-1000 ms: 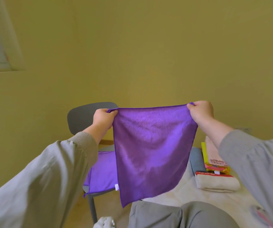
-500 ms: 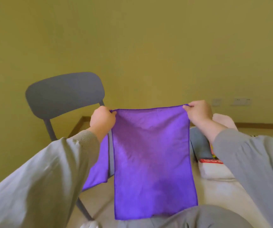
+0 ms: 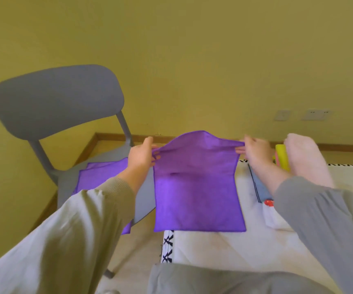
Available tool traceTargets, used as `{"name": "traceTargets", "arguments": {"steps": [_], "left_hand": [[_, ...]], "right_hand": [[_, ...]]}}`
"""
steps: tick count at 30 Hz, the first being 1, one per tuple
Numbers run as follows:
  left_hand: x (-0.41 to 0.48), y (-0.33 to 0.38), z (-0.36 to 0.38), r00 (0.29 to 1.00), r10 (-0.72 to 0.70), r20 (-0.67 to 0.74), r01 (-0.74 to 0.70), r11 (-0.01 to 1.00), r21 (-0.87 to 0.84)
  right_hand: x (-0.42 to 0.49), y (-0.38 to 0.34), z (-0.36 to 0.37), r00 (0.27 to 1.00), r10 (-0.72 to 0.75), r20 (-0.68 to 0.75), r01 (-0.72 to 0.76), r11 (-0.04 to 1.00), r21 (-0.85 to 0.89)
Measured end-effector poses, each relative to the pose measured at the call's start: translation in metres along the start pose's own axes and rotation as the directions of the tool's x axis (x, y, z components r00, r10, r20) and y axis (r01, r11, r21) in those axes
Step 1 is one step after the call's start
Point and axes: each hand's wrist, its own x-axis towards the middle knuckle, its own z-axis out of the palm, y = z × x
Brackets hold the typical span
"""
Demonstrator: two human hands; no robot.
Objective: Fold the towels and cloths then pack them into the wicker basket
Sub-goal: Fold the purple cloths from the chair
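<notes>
1. The left grip (image 3: 142,154) and right grip (image 3: 254,153) each pinch one far corner of the purple cloth (image 3: 196,194), fingers closed on its hem.
2. The cloth sits just right of the chair (image 3: 56,98). Its near part lies flat on the bed (image 3: 224,247) and its far edge is lifted. Judgement: the fold is started, not completed.
3. More purple cloths (image 3: 101,172) lie spread on the chair seat, apparently awaiting folding.
4. Farther right of the chair, folded towels (image 3: 305,160) lie together, apparently finished.
5. No wicker basket is in view, so packing cannot be confirmed.
</notes>
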Motion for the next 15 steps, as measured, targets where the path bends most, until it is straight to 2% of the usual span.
{"name": "traceTargets", "arguments": {"steps": [4, 7, 10, 13, 15], "left_hand": [[-0.020, -0.034, -0.012, 0.994, -0.082, -0.072, 0.075, 0.993, -0.095], [-0.036, -0.072, -0.023, 0.987, -0.096, -0.126, 0.091, 0.995, -0.045], [-0.045, -0.103, -0.027, 0.982, -0.135, -0.135, 0.140, 0.990, 0.028], [-0.053, -0.123, -0.027, 0.970, -0.221, -0.098, 0.232, 0.965, 0.121], [-0.054, -0.134, -0.029, 0.963, -0.255, -0.086, 0.268, 0.944, 0.194]], "right_hand": [[-0.035, 0.042, -0.009, 0.994, -0.003, -0.112, 0.000, 1.000, -0.023], [-0.060, 0.083, -0.017, 0.987, 0.062, -0.146, -0.077, 0.993, -0.095], [-0.074, 0.116, -0.021, 0.978, 0.205, -0.038, -0.209, 0.954, -0.217], [-0.083, 0.127, -0.020, 0.934, 0.350, 0.076, -0.301, 0.882, -0.363], [-0.085, 0.130, -0.020, 0.903, 0.411, 0.126, -0.335, 0.857, -0.391]]}}
